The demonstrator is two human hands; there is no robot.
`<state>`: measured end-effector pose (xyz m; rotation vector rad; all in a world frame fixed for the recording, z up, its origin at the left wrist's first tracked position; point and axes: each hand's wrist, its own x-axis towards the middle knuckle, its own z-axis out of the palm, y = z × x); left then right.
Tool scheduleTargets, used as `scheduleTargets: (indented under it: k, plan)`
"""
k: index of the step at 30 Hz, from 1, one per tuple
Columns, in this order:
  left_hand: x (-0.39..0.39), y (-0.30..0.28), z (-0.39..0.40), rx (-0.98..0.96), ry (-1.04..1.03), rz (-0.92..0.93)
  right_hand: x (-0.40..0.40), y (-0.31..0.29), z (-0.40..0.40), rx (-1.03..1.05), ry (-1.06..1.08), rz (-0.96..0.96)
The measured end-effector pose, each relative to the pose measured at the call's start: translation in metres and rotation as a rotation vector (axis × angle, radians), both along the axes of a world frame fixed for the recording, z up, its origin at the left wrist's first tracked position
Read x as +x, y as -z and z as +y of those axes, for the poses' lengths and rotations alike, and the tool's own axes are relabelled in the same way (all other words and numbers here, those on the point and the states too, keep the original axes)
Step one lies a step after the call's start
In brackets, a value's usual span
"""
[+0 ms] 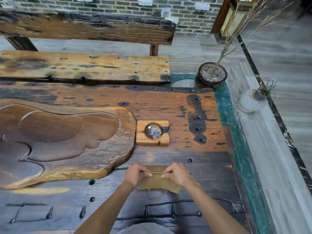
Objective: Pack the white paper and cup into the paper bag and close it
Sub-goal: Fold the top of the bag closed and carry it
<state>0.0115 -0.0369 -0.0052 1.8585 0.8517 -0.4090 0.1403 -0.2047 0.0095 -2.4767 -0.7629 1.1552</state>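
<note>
Paper bag (157, 182) pinched at its top edge by both hands (137, 174).

Between my left hand (135, 174) and right hand (179, 173) I saw the paper bag (158, 182), matt brown kraft paper, creased, with twisted paper-cord handles. Under my hands the table (202, 179) was dark, weathered wood, rough and studded with black metal nails. Left of my hands lay a carved wooden tray (67, 141), smooth with a low sheen. Beyond them sat a polished light-wood ashtray (152, 133).
</note>
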Motion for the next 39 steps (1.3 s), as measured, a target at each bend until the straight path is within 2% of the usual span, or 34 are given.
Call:
scheduleTargets:
  k: [5, 12, 19, 23, 31, 35, 39]
  plan:
    - [-0.012, 0.007, 0.006, -0.049, -0.077, -0.030, 0.007, 0.002, -0.026, 0.056, 0.169, 0.093]
    - [-0.024, 0.016, 0.010, -0.141, -0.172, -0.063, 0.016, 0.010, -0.057, 0.103, 0.267, 0.060]
    - [-0.041, 0.018, 0.000, -0.229, -0.488, -0.058, 0.008, 0.018, -0.069, 0.205, 0.414, 0.121]
    - [-0.040, 0.018, -0.004, -0.234, -0.544, -0.055, 0.003, 0.015, -0.065, 0.229, 0.509, 0.087]
    - [-0.024, -0.018, 0.014, -0.145, -0.507, -0.232, 0.014, -0.017, -0.048, 0.345, 0.566, 0.042]
    - [-0.012, -0.057, 0.022, -0.154, -0.560, -0.345, 0.028, -0.051, -0.038, 0.438, 0.526, -0.027]
    - [0.004, -0.110, 0.023, -0.157, -0.529, -0.505, 0.042, -0.098, -0.025, 0.539, 0.488, -0.120]
